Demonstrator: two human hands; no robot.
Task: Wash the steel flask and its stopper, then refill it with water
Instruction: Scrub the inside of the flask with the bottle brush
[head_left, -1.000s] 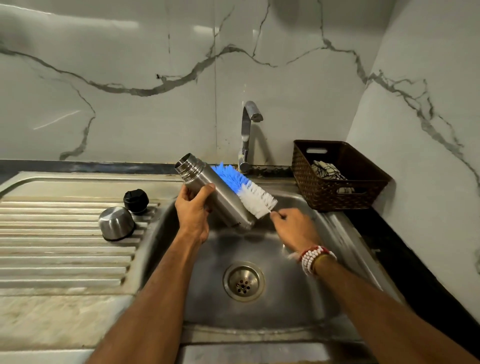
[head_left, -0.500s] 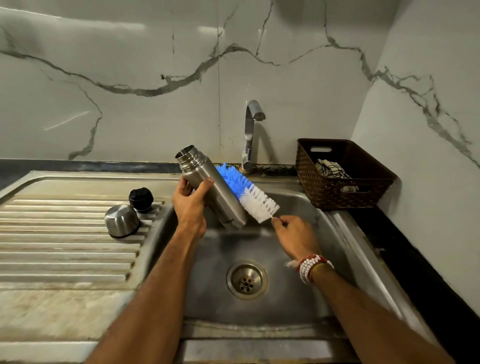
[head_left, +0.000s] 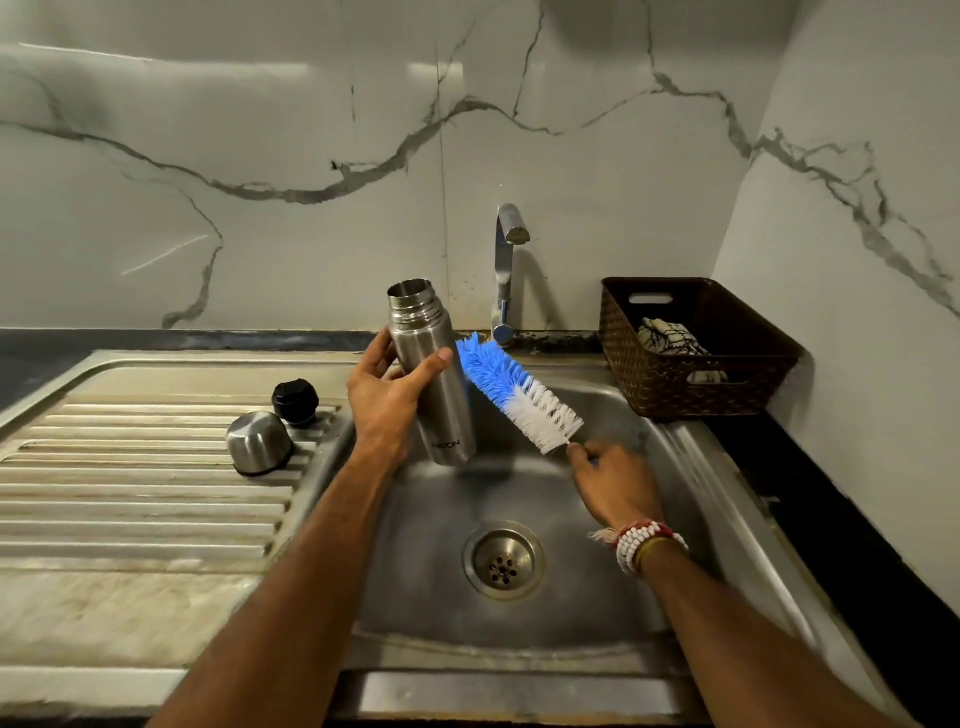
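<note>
Two parts are already off the flask (head_left: 436, 384): the black stopper (head_left: 295, 401) and the steel cup (head_left: 258, 441) lie close together on the draining board (head_left: 130, 493); no water or suds can be made out on either, so the stopper's washing is judged to be left. The flask is held above the left side of the sink (head_left: 701, 519) by the left hand (head_left: 387, 395), whose grip is wrapped round the upper body, thumb laid across the front; the grip of the right hand (head_left: 613, 483) is pinched on the thin handle of the brush (head_left: 519, 395), whose blue tip lies against or just beside the flask's side; contact cannot be settled. No water is seen running from the tap (head_left: 506, 270); scrubbing is judged to be under way, with the inside, the rinse and the refill all to be done. The flask is held near upright; its long axis runs from the open mouth, up and slightly left, to the base, down and slightly right, over the basin.
</note>
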